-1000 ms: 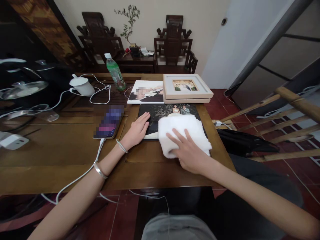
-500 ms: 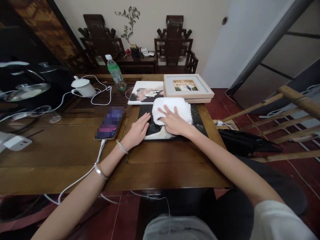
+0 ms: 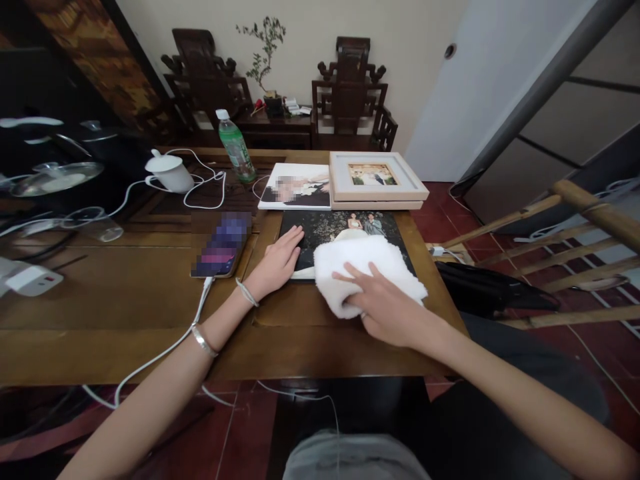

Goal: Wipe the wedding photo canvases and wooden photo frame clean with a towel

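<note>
A dark wedding photo panel lies flat on the wooden table, two small figures showing near its far edge. Along its left edge rests my left hand, fingers stretched out and flat. My right hand grips a folded white towel, its fingers spread over the top and the thumb hidden in the fold. The towel covers the panel's near right part and reaches past its near edge.
Behind the panel lie a white photo board and stacked picture frames. To the left are a phone on a charging cable, a green bottle, a lidded white cup and a clear plastic cup.
My right hand has drawn the towel toward me and to the right, uncovering the figures on the panel. My left hand has stayed in place.
</note>
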The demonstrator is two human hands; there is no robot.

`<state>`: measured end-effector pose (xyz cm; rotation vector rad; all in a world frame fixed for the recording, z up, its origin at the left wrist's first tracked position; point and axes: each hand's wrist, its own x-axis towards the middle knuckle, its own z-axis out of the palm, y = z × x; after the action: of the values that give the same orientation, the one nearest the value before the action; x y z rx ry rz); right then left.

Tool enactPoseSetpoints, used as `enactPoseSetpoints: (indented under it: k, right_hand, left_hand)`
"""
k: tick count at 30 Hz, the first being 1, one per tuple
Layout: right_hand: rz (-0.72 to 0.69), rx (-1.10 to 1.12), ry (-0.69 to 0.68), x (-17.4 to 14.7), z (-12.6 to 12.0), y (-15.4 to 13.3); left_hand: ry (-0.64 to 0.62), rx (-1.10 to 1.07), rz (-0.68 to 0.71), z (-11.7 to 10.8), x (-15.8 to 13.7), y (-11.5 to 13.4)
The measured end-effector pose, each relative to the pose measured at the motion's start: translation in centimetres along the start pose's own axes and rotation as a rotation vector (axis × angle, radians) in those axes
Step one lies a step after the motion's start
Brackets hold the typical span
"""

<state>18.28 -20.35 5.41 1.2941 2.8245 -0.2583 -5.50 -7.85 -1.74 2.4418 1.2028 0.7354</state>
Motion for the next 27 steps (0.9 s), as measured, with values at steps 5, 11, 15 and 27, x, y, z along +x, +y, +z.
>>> enactPoseSetpoints:
  k: [5, 11, 15, 27]
  right_hand:
    - [0.196, -0.062, 0.082, 3.8, -0.2, 3.4]
    - [0.247, -0.175, 0.088, 10.2, 0.6, 1.7]
    - [-0.006, -0.207, 0.121, 9.8, 1.4, -0.8]
    - [-0.066, -0.024, 0.041, 0.9, -0.2, 2.0]
  left_hand:
    - [-0.014, 0.022, -0.001, 0.2, 0.0, -0.1]
    - [0.063, -0.103, 0.012, -0.6, -0.2, 0.9]
    - [0.182, -0.176, 0.011, -1.4, -0.2, 1.4]
    - [-0.062, 0.026, 0.003, -0.6, -0.2, 1.0]
